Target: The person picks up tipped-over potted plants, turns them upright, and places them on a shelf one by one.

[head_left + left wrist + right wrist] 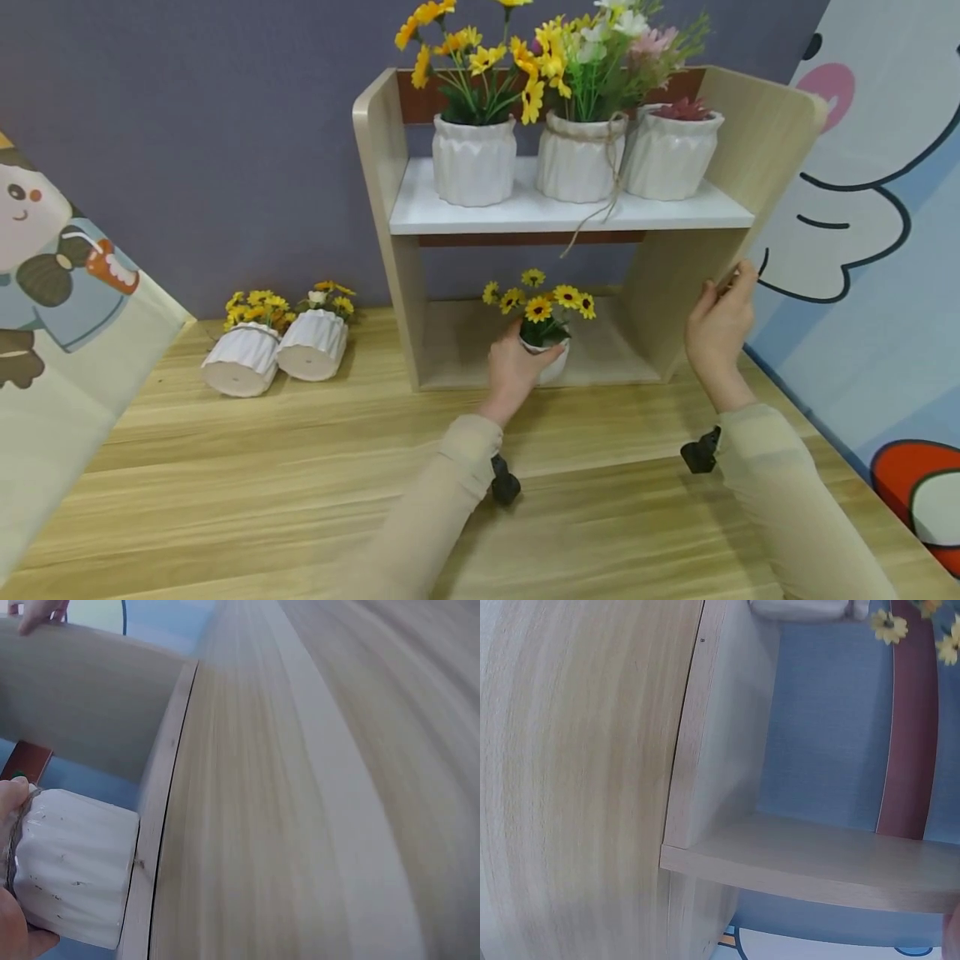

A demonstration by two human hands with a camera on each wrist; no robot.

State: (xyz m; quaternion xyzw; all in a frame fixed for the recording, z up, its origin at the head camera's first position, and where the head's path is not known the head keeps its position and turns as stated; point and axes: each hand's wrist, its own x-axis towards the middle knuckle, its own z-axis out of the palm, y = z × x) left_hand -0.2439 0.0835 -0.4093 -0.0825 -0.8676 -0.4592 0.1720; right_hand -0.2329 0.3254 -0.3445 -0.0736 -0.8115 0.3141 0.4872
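In the lower compartment of a wooden shelf (pixel 408 333), my left hand (pixel 513 367) grips a white ribbed flowerpot (pixel 553 367) with yellow daisy-like flowers (pixel 538 309). The thumb is on the pot's near side, the fingers behind it. In the left wrist view the flowerpot (pixel 79 862) has twine round its rim, and its base is at the shelf's lower board (pixel 154 825); whether it bears its full weight there I cannot tell. My right hand (pixel 722 325) holds the front edge of the shelf's right side panel (pixel 693 283), fingers on the outside.
On the upper board (pixel 525 218) stand three white pots (pixel 474 162) of flowers and a succulent, with loose twine hanging down. Two flowerpots (pixel 311 346) lie tipped on the wooden table (pixel 262 483), left of the shelf. A cartoon-printed wall (pixel 892 333) is close on the right.
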